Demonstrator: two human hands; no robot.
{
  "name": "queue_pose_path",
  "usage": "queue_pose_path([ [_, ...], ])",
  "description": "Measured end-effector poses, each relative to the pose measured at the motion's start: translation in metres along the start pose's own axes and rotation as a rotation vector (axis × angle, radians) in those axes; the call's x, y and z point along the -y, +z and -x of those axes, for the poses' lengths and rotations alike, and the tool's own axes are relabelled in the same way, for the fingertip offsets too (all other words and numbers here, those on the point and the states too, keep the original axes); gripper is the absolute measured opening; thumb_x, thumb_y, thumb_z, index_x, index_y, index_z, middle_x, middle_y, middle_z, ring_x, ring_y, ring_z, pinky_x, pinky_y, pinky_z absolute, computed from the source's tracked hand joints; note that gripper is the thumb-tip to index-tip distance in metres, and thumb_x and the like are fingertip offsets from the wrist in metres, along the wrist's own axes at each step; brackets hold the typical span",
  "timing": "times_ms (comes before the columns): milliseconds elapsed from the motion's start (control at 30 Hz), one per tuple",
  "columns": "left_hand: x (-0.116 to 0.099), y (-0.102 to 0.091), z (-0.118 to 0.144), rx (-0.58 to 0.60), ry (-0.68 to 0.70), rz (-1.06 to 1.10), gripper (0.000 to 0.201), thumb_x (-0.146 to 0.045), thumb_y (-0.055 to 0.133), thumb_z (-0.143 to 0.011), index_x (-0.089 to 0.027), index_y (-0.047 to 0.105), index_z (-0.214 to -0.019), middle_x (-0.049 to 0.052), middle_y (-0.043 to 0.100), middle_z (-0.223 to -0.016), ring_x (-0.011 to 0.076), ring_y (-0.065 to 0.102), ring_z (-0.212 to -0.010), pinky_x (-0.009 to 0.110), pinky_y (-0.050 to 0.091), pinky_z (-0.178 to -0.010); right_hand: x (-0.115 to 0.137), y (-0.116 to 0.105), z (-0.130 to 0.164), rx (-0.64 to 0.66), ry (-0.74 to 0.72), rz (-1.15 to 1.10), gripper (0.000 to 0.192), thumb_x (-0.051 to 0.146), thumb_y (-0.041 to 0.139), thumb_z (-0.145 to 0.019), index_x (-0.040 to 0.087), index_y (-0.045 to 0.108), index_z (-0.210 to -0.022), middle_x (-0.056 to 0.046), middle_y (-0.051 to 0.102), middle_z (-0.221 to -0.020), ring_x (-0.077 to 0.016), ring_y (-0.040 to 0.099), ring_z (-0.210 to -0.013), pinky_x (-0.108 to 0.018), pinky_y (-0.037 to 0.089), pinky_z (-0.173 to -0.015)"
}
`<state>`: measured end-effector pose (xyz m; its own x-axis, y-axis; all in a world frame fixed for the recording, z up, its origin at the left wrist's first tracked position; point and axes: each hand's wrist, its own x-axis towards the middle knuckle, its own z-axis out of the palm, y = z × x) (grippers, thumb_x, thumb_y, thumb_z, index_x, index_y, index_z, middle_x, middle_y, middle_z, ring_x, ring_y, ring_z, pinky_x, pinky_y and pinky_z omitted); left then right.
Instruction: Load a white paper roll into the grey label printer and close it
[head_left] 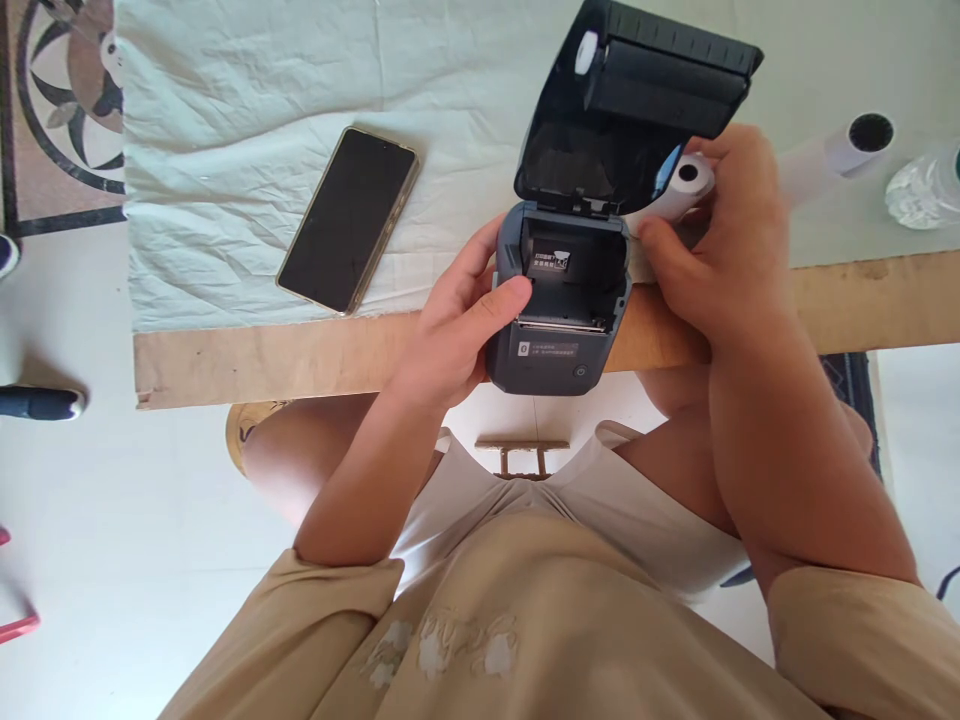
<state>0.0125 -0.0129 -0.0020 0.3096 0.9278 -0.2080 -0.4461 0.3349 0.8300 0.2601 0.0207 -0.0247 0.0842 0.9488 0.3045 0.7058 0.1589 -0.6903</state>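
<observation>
A dark portable label printer (pixel 559 345) is gripped by my left hand (pixel 465 320), its thumb over the left rim of the paper bay. The printer's lid (pixel 630 110) stands raised, and no roll lies in the bay. To the right of the printer, my right hand (pixel 727 220) has its thumb and fingers around a small white paper roll (pixel 686 180) with a dark core hole. The lid and the hand partly cover this roll.
A phone (pixel 349 220) with a dark screen lies on the pale cloth (pixel 225 100) at left. Another white roll (pixel 840 150) and a clear plastic bottle (pixel 926 190) are at right. The table's wooden edge (pixel 262 360) runs along the front.
</observation>
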Motion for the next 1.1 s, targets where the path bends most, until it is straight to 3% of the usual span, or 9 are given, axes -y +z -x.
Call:
queue_pose_path([
  [100, 0.000, 0.001, 0.000, -0.011, 0.000, 0.010, 0.051, -0.058, 0.090, -0.092, -0.031, 0.074, -0.132, 0.002, 0.082, -0.139, 0.0378, 0.064, -0.161, 0.047, 0.071, -0.115, -0.003, -0.005, -0.003, -0.024, 0.012, -0.156, 0.053, 0.035, 0.084, -0.090, 0.042, 0.060, -0.136, -0.004, 0.067, -0.120, -0.0227, 0.065, -0.096, -0.046, 0.061, -0.087],
  [167, 0.001, 0.002, 0.001, -0.050, 0.001, 0.017, 0.053, -0.060, 0.092, -0.089, -0.032, 0.074, -0.131, 0.002, 0.082, -0.136, 0.0389, 0.063, -0.162, 0.048, 0.070, -0.116, -0.007, -0.011, -0.007, -0.013, 0.103, -0.371, 0.051, 0.038, 0.079, -0.090, 0.044, 0.058, -0.136, -0.004, 0.067, -0.126, -0.0255, 0.069, -0.101, -0.045, 0.061, -0.078],
  [300, 0.000, 0.001, 0.001, -0.061, -0.005, -0.005, 0.053, -0.062, 0.091, -0.090, -0.032, 0.074, -0.130, 0.002, 0.082, -0.131, 0.0392, 0.066, -0.159, 0.047, 0.071, -0.114, -0.014, -0.023, -0.014, 0.224, 0.379, -0.745, 0.043, 0.054, 0.070, -0.090, 0.037, 0.070, -0.130, -0.006, 0.066, -0.154, -0.0374, 0.068, -0.141, -0.056, 0.070, -0.094],
  [467, -0.003, -0.005, 0.001, 0.009, -0.030, -0.030, 0.049, -0.058, 0.090, -0.093, -0.033, 0.075, -0.133, 0.000, 0.084, -0.135, 0.0359, 0.071, -0.153, 0.039, 0.073, -0.104, -0.007, -0.022, -0.010, 0.178, 0.352, -0.705, 0.049, 0.042, 0.080, -0.088, 0.042, 0.064, -0.134, -0.001, 0.067, -0.150, -0.0287, 0.072, -0.136, -0.053, 0.070, -0.109],
  [600, -0.002, -0.003, 0.001, -0.006, -0.014, -0.006, 0.050, -0.060, 0.091, -0.093, -0.033, 0.075, -0.131, 0.001, 0.083, -0.139, 0.0357, 0.069, -0.155, 0.038, 0.072, -0.103, -0.012, -0.026, -0.012, 0.249, 0.452, -0.789, 0.053, 0.043, 0.073, -0.091, 0.042, 0.061, -0.143, -0.001, 0.059, -0.164, -0.0307, 0.065, -0.148, -0.059, 0.069, -0.114],
  [700, -0.003, -0.002, 0.001, 0.003, -0.030, -0.017, 0.051, -0.061, 0.091, -0.092, -0.033, 0.075, -0.131, 0.000, 0.082, -0.143, 0.0360, 0.067, -0.159, 0.040, 0.072, -0.107, -0.027, -0.029, -0.016, 0.286, 0.494, -0.875, 0.051, 0.064, 0.071, -0.086, 0.032, 0.067, -0.125, -0.009, 0.062, -0.161, -0.0367, 0.065, -0.148, -0.058, 0.070, -0.107],
  [767, -0.004, -0.004, 0.001, 0.018, -0.039, -0.016, 0.051, -0.060, 0.091, -0.093, -0.033, 0.074, -0.133, 0.000, 0.081, -0.144, 0.0361, 0.066, -0.159, 0.040, 0.071, -0.108, -0.037, -0.028, -0.017, 0.290, 0.484, -0.881, 0.056, 0.072, 0.070, -0.087, 0.032, 0.067, -0.126, -0.011, 0.066, -0.153, -0.0367, 0.068, -0.142, -0.055, 0.069, -0.097],
  [967, -0.003, -0.008, 0.000, 0.044, -0.008, -0.040, 0.049, -0.060, 0.086, -0.097, -0.033, 0.075, -0.136, 0.000, 0.083, -0.139, 0.0374, 0.069, -0.156, 0.040, 0.073, -0.106, -0.043, -0.023, -0.016, 0.237, 0.422, -0.847, 0.048, 0.043, 0.081, -0.086, 0.043, 0.064, -0.131, -0.004, 0.070, -0.124, -0.0297, 0.076, -0.124, -0.045, 0.066, -0.083],
  [1100, 0.000, -0.007, 0.001, 0.022, -0.003, -0.022, 0.053, -0.063, 0.086, -0.095, -0.032, 0.076, -0.137, 0.001, 0.081, -0.144, 0.0411, 0.062, -0.163, 0.048, 0.069, -0.119, -0.030, -0.025, -0.016, 0.268, 0.485, -0.925, 0.043, 0.042, 0.090, -0.083, 0.043, 0.065, -0.118, 0.000, 0.071, -0.121, -0.0279, 0.074, -0.130, -0.050, 0.070, -0.094],
])
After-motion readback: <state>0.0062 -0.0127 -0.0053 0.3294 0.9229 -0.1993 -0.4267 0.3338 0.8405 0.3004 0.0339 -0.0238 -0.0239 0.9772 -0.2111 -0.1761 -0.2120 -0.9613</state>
